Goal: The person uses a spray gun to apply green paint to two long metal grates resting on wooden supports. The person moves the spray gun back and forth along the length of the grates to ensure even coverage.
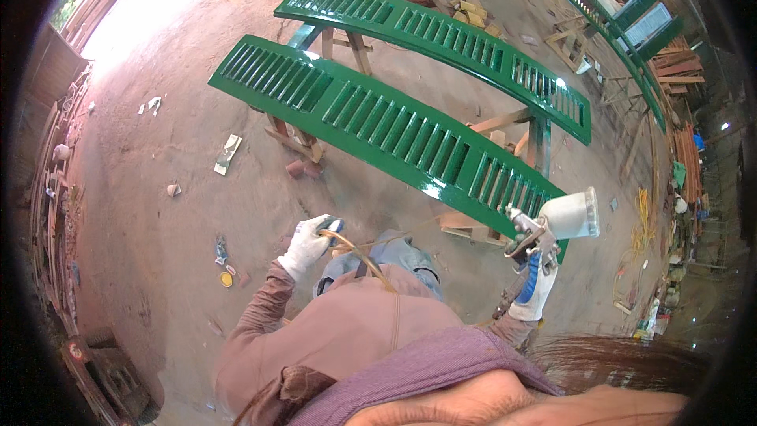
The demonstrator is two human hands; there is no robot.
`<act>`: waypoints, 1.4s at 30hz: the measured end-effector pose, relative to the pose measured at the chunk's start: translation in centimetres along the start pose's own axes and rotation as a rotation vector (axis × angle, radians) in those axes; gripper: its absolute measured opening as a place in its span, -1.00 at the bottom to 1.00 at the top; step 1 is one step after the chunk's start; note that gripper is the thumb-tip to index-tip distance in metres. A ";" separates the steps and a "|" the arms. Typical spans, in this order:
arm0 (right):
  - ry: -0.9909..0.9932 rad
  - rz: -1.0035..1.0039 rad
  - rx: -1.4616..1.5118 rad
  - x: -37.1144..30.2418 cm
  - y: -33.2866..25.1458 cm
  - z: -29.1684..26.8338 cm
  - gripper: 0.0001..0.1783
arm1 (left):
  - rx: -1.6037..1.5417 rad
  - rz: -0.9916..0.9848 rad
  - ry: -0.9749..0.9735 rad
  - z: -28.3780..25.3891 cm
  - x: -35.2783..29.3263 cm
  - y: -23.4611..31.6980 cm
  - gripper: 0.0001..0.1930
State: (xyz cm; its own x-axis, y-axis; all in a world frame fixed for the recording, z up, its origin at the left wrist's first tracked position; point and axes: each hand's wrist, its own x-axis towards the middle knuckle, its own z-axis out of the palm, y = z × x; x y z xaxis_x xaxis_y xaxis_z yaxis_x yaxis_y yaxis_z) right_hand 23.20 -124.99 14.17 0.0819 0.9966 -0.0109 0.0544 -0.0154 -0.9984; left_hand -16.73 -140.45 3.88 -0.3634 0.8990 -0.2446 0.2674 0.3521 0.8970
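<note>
Your right hand (535, 288), in a white and blue work glove, sits at the lower right of the frame, forearm raised from the lower edge, fingers wrapped tight around the grip of a metal spray gun with a translucent white cup (552, 225). The gun stands just beside the near end of the long glossy green louvred wooden shutter panel (378, 130), which lies on wooden trestles across the centre of the frame. A second green louvred panel (441, 36) lies behind it, toward the top. Your left hand (306, 243), in a white glove, is at lower centre-left, elbow bent, fingers curled around a thin yellowish hose (363, 256) that loops over your chest.
</note>
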 end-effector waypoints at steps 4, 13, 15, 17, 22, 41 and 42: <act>-0.122 0.049 -0.038 -0.1 -2.8 3.1 -0.36 | -0.017 -0.035 -0.070 -1.1 2.9 0.4 -0.78; -0.038 0.009 0.004 9.5 -0.5 8.1 -0.45 | -0.231 -0.039 0.088 -1.1 7.9 0.4 -0.85; -0.045 0.089 0.003 11.3 -1.1 9.3 -0.49 | -0.152 -0.134 0.066 -2.1 8.5 1.2 -0.84; -0.053 0.056 0.027 12.9 0.0 9.7 -0.50 | -0.087 -0.185 0.034 -2.9 9.2 1.2 -0.79; -0.215 0.085 0.120 15.3 -0.7 12.6 -0.47 | -0.158 -0.224 0.137 -2.8 10.2 -0.1 -0.81; -0.036 0.106 -0.047 7.7 0.1 25.0 -0.46 | -0.254 -0.099 -0.059 -15.7 13.5 -7.4 -0.82; -0.028 0.112 -0.047 7.2 -0.2 25.8 -0.46 | -0.265 -0.103 -0.070 -16.2 13.7 -8.0 -0.81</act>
State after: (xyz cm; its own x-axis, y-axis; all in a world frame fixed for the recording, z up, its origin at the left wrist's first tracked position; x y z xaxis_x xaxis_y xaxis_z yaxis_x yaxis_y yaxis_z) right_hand -1.90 -115.75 12.88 0.0619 0.9903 -0.1247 0.0929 -0.1301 -0.9871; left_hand -38.33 -135.18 -0.62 -0.3117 0.8811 -0.3556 -0.0136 0.3701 0.9289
